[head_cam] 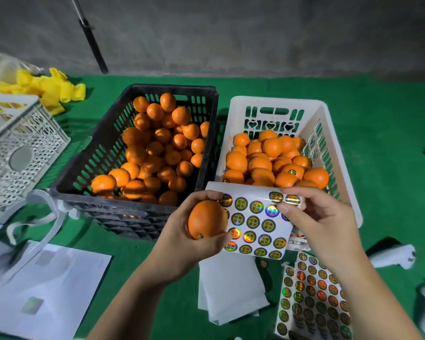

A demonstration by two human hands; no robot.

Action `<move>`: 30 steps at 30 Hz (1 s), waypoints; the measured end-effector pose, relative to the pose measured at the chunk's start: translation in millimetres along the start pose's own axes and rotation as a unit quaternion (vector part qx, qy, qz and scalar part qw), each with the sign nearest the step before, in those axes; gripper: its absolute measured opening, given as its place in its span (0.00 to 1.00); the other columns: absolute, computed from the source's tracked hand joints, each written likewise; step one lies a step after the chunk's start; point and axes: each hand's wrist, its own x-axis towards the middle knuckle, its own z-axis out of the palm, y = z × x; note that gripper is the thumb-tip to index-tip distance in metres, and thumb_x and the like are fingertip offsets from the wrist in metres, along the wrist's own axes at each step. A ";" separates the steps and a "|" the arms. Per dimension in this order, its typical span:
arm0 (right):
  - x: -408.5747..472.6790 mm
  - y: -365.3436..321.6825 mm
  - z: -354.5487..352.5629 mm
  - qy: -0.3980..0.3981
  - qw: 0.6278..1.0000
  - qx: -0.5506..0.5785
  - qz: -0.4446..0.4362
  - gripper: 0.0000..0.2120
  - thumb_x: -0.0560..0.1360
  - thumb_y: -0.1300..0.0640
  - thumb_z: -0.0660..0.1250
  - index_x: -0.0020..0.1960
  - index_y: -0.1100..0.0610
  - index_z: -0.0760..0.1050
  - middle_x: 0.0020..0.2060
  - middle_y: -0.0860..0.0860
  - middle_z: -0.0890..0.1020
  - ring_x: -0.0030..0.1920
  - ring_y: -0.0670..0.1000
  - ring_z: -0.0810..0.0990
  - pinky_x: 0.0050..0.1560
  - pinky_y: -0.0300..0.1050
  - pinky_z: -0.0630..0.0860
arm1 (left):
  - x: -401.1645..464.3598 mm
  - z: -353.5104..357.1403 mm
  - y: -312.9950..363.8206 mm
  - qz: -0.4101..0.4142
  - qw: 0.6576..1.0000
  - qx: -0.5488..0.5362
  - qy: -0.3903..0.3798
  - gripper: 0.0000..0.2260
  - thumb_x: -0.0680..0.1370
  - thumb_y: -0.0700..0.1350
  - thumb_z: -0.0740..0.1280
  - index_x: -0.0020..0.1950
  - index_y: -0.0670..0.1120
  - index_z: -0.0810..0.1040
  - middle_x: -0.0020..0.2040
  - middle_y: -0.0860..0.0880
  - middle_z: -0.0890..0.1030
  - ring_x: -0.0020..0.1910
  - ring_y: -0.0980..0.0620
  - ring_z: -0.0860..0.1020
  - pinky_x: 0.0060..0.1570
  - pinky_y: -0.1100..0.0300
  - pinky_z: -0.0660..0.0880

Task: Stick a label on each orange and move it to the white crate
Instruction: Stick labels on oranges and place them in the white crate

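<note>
Head view shows your left hand [182,239] cupping a round orange [207,219] near the black plastic crate [133,212], keeping it close while your right hand [314,217] pinches the holographic sticker sheet [258,224] before the white slotted crate [334,133], seemingly to peel a label.

We have a single view, worn on the head, looking forward and steeply down onto the green bench [378,123]. It sits close: both hands fill the lower middle, the left [182,239] and the right [322,222]. The wide lens bends the edges. The black crate [88,192] and white crate [329,133] lie straight ahead, the grey wall [231,33] across the top.
</note>
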 end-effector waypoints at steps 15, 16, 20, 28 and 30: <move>5.7 8.1 -4.6 -0.018 0.999 -0.027 -0.014 0.11 0.72 0.50 0.73 0.51 0.36 0.84 0.40 0.55 0.80 0.42 0.57 0.83 0.45 0.52 0.84 | 3.0 2.7 -4.1 -0.035 0.999 0.034 0.023 0.30 0.68 0.48 0.82 0.68 0.53 0.78 0.62 0.55 0.82 0.59 0.47 0.84 0.48 0.57 0.83; 5.8 9.0 -4.0 -0.018 0.999 -0.046 -0.018 0.10 0.73 0.50 0.73 0.51 0.37 0.84 0.40 0.54 0.81 0.42 0.57 0.83 0.45 0.52 0.85 | 3.1 2.8 -4.7 -0.037 0.998 0.035 0.024 0.30 0.68 0.48 0.82 0.68 0.52 0.78 0.62 0.55 0.82 0.58 0.48 0.85 0.47 0.58 0.83; 6.2 16.1 -3.7 0.013 0.969 -0.213 -0.128 0.10 0.76 0.54 0.73 0.56 0.46 0.83 0.45 0.46 0.85 0.45 0.47 0.83 0.48 0.44 0.80 | 3.4 3.4 -7.4 -0.063 0.998 0.006 0.030 0.31 0.67 0.49 0.83 0.69 0.53 0.78 0.61 0.51 0.84 0.57 0.44 0.86 0.48 0.51 0.85; 7.1 32.8 -4.3 0.051 0.926 -0.291 -0.234 0.12 0.75 0.60 0.77 0.58 0.61 0.86 0.43 0.46 0.82 0.43 0.39 0.77 0.51 0.27 0.72 | 7.9 -1.4 -11.4 -0.108 0.992 -0.045 0.044 0.30 0.66 0.49 0.84 0.67 0.53 0.80 0.61 0.47 0.85 0.57 0.41 0.86 0.49 0.52 0.84; 6.7 34.2 -5.1 0.050 0.928 -0.281 -0.240 0.12 0.75 0.61 0.77 0.58 0.60 0.86 0.43 0.47 0.84 0.43 0.41 0.79 0.49 0.33 0.76 | 8.7 -3.2 -13.2 -0.119 0.991 -0.047 0.050 0.31 0.65 0.50 0.84 0.67 0.54 0.81 0.61 0.47 0.85 0.57 0.42 0.86 0.51 0.52 0.84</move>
